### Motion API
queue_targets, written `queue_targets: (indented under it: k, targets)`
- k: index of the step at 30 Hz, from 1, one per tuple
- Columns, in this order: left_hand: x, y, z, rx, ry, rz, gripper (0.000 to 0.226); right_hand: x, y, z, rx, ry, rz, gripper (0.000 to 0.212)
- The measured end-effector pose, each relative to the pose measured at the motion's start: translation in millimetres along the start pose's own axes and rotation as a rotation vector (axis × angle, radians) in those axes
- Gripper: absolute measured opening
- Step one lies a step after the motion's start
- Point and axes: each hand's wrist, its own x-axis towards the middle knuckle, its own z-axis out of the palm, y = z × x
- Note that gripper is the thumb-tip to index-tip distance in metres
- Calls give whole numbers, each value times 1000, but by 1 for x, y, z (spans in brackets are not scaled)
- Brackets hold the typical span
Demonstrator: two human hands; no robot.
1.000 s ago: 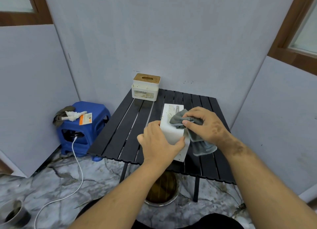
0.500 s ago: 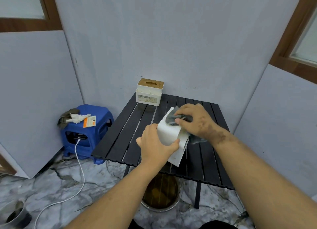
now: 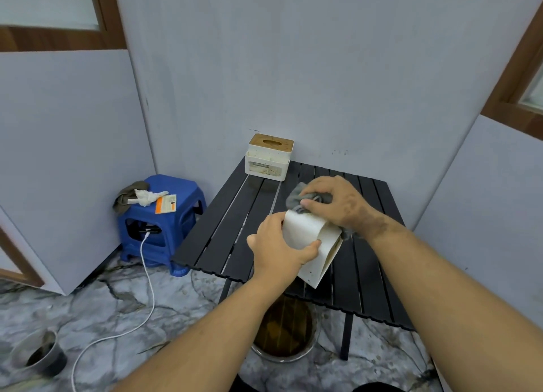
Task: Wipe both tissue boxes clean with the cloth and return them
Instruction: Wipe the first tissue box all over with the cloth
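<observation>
Left-hand [image 3: 279, 244] grip on tilted white box [image 3: 316, 244], long axis diagonal.

R hand [image 3: 338, 203] w/ cloth [image 3: 296, 199] slid up to far end of held box [image 3: 311, 242].

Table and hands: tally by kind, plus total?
Tissue boxes: 2, the far box standing at the table's back edge, the held box tilted in the left hand.
Cloths: 1, the grey cloth pressed on the held box by the right hand.
Total: 3
</observation>
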Motion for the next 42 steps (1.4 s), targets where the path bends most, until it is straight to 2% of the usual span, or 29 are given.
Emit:
queue_targets:
  k: [3, 5, 7, 9, 10, 13, 15, 16, 19, 21, 25, 26, 28, 30, 32, 35, 37, 39, 42]
  targets:
    - [0, 3, 1, 2, -18, -13, 61, 6, 19, -8, -15, 124, 215, 22]
    - [-1, 2, 2, -13, -12, -12, 61, 10, 15, -3, -117, 102, 289, 17]
    - [-2, -1, 4, -28, 4, -10, 61, 10, -1, 6, -132, 45, 153, 16]
    - [-2, -2, 5, -24, 17, -6, 61, 5, -11, 10, -31, -11, -10, 15]
    - [-2, -1, 5, -22, 17, -1, 61, 4, -9, 8, 6, -33, -9, 16]
    - [-2, 3, 4, -16, 1, 8, 61, 9, 6, -2, -18, 80, 202, 29]
    - [-2, 3, 5, -17, 3, 11, 60, 10, 5, -3, -141, 125, 352, 23]
    - [-2, 1, 6, -16, 3, 13, 60, 10, -1, -1, -188, 105, 359, 21]
    - [-1, -4, 8, -36, 22, 7, 66, -1, -28, 11, -187, 12, 101, 16]
    - [-2, -3, 8, -29, 34, 5, 66, -4, -27, 7, -100, -4, 36, 16]
    - [-4, 1, 7, -40, 0, 3, 62, 3, 7, -10, -58, 117, 373, 25]
    - [-3, 0, 7, -39, -3, 2, 62, 2, 12, -10, -43, 140, 403, 24]
    - [-3, -2, 7, -36, -10, 1, 62, -4, 10, -4, -76, 155, 378, 22]
    - [-2, -2, 7, -40, -11, 6, 65, -17, -2, 11, -118, 217, 275, 21]
    - [-2, -2, 9, -58, 3, 17, 66, -35, -16, 23, -33, 307, 123, 17]
    - [-2, 0, 9, -70, 21, 19, 63, -51, -19, 27, 117, 300, -17, 19]
    - [-2, -1, 9, -56, 11, 26, 62, -46, -2, 23, 146, 351, 42, 20]
    - [-2, -2, 8, -26, -5, 22, 61, -39, 18, 17, 160, 445, 223, 18]
    - [-1, -1, 8, -9, 1, 27, 61, -35, 25, 21, 151, 464, 378, 17]
